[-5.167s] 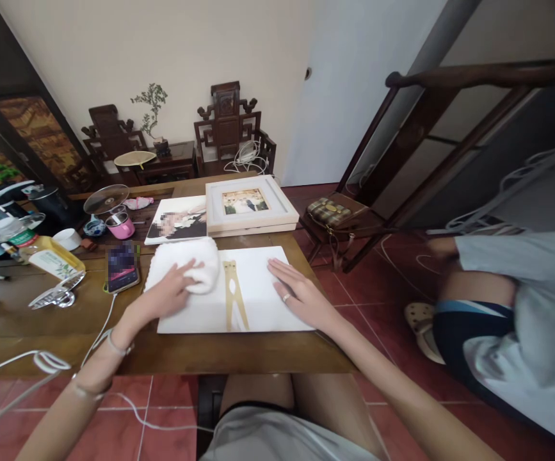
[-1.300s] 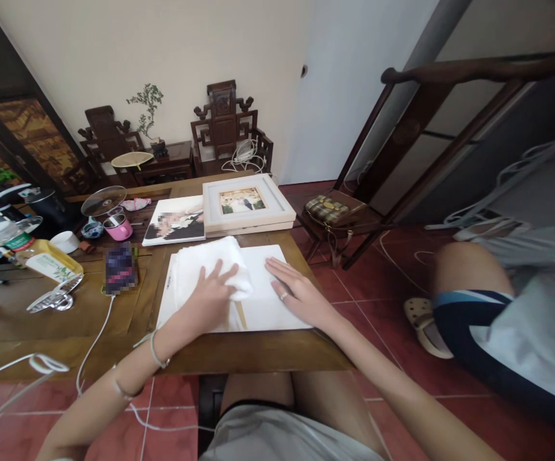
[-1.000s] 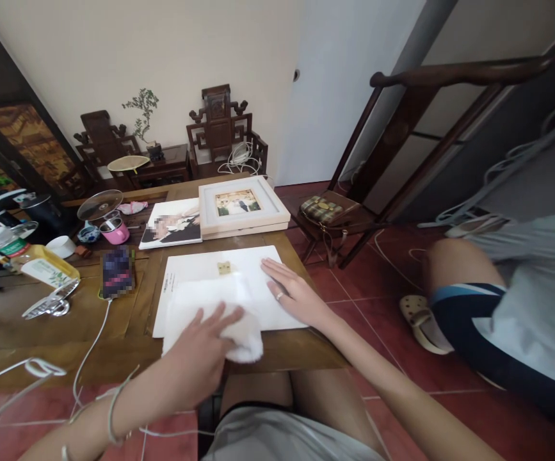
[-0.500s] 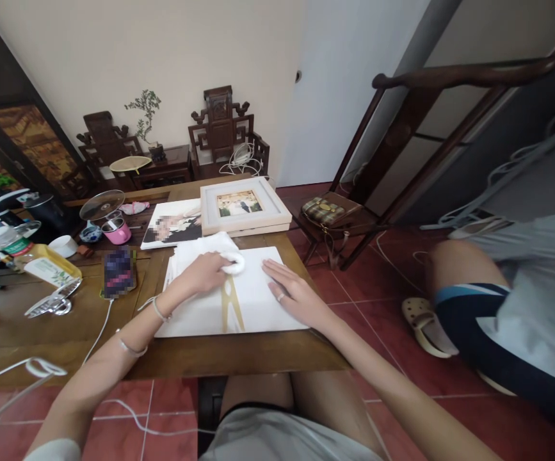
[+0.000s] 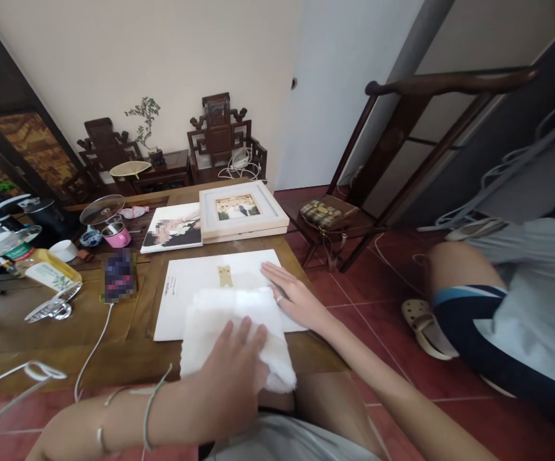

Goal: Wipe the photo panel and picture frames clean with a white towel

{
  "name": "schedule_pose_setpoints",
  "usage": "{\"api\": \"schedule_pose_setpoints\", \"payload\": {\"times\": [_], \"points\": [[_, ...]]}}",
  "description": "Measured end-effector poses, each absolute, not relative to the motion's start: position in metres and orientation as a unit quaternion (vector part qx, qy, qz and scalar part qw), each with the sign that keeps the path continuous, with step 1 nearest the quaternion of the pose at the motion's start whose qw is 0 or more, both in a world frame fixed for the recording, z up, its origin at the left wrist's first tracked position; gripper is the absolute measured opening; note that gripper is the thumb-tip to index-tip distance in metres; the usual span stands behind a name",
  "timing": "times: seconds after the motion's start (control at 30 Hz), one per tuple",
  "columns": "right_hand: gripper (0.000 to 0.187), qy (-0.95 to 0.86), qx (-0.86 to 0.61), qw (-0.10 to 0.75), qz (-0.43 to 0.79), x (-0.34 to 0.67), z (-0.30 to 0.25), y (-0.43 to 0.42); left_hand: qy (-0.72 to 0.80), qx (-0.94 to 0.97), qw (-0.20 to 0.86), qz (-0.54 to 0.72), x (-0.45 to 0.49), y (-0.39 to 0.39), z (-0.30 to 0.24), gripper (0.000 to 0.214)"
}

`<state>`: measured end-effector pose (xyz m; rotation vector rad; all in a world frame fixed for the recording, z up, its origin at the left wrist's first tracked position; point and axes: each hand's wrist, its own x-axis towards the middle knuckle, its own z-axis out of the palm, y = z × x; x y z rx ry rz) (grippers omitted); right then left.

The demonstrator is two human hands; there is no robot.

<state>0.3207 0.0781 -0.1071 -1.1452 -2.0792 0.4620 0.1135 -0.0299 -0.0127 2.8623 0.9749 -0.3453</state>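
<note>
Spread left hand (image 5: 233, 371) on a white towel (image 5: 212, 320), right hand (image 5: 299, 296) laid flat on the white panel (image 5: 178, 314)

Head view: left fingers fan slightly over the towel; its thumb is hidden and the hand somewhat blurred, so I cannot tell whether it also pinches cloth. Right fingers lie straight and nearly together on the panel's right end.

For a good stroke, I would bear down evenly through the left palm, hold the panel firm with the right, and watch that the towel, overhanging the panel's near edge, does not drag it.

Panel's long axis runs left to right; small print sits at its left end, too small to read. Upper part of a tan figure (image 5: 225, 276) shows beyond the towel, pointing toward the panel's far edge; its lower part is covered.
</note>
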Motion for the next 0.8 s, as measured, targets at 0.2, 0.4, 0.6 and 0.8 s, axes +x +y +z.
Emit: {"api": "schedule_pose_setpoints", "payload": {"times": [0.2, 0.4, 0.6, 0.8], "points": [[0.047, -0.797, -0.455, 0.355, 0.179, 0.32, -0.106, 0.078, 0.395, 0.909, 0.077, -0.109, 0.118, 0.048, 0.014, 0.035], [0.047, -0.801, -0.435, 0.37, 0.181, 0.32, -0.106, 0.078, 0.409, 0.907, 0.065, -0.081, 0.125, 0.094, -0.006, 0.041], [0.052, -0.805, -0.436, 0.359, 0.182, 0.321, -0.106, 0.078, 0.388, 0.915, 0.021, -0.113, 0.13, 0.03, -0.022, 0.03], [0.049, -0.796, -0.441, 0.368, 0.189, 0.32, -0.108, 0.078, 0.359, 0.931, 0.017, -0.066, 0.123, -0.039, -0.034, 0.029]]}}
